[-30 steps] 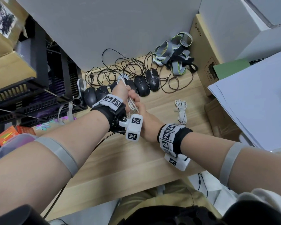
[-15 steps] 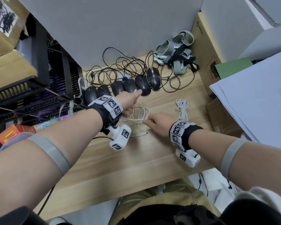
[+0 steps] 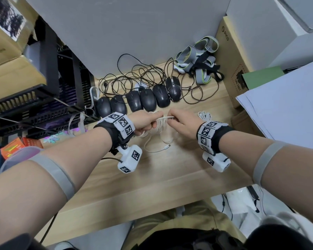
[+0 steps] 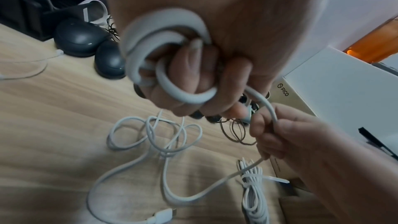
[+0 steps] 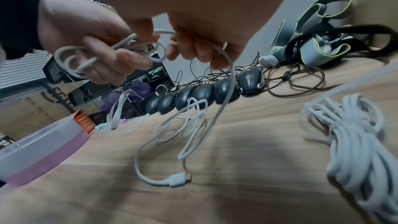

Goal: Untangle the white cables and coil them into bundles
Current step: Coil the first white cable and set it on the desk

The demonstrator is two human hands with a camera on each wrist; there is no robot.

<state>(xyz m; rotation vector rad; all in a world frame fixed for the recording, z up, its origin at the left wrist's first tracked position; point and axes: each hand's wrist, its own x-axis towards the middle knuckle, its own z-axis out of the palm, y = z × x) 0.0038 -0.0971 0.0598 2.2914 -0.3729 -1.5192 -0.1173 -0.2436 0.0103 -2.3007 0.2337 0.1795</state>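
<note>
White charging cable [image 4: 165, 54] looped in the left hand's [image 3: 145, 121] curled fingers; right hand [image 3: 183, 123] pinches its trailing length above the wooden desk [image 3: 152, 177].

Even indoor light, soft shadows on desk, wide-angle edge bending, blurred wrist views

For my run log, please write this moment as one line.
left hand: grips cable loops | right hand: pinches same cable | rest tangled on table | tied bundle: beside
</note>
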